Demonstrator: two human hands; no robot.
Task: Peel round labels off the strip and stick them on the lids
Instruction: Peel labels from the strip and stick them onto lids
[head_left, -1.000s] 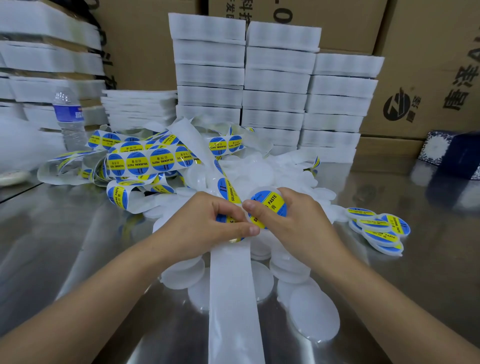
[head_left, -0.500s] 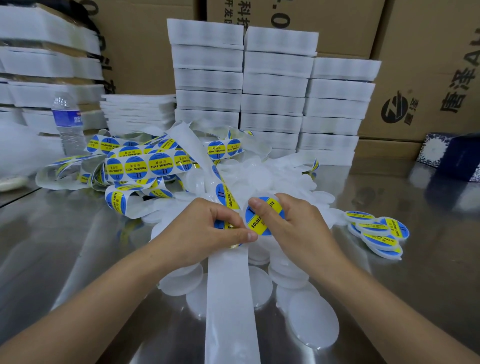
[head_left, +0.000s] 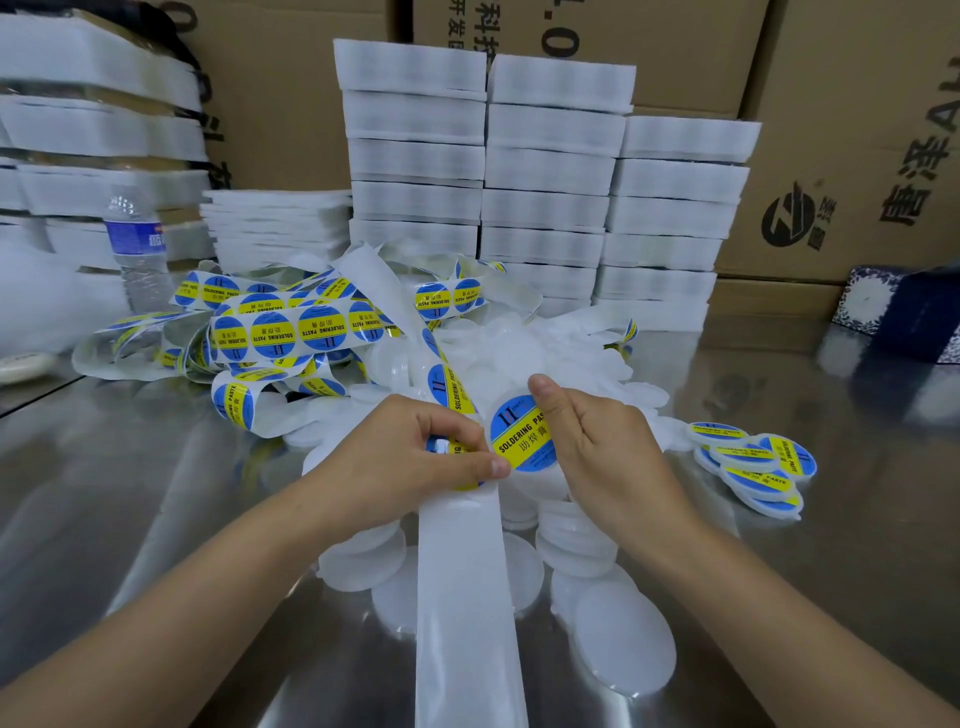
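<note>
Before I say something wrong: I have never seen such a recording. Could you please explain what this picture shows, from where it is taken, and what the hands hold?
There is no machine: a person works with two bare hands, and one camera worn on the head looks forward and down, so the arms enter from below. The left hand pinches the label strip, whose near part is bare backing. The right hand holds a white lid with a blue and yellow round label on it. On the metal table lie plain white lids, a small heap of labelled lids on the right, and coiled strip with labels on the left. Behind stand white stacks, a water bottle and cardboard boxes.
</note>
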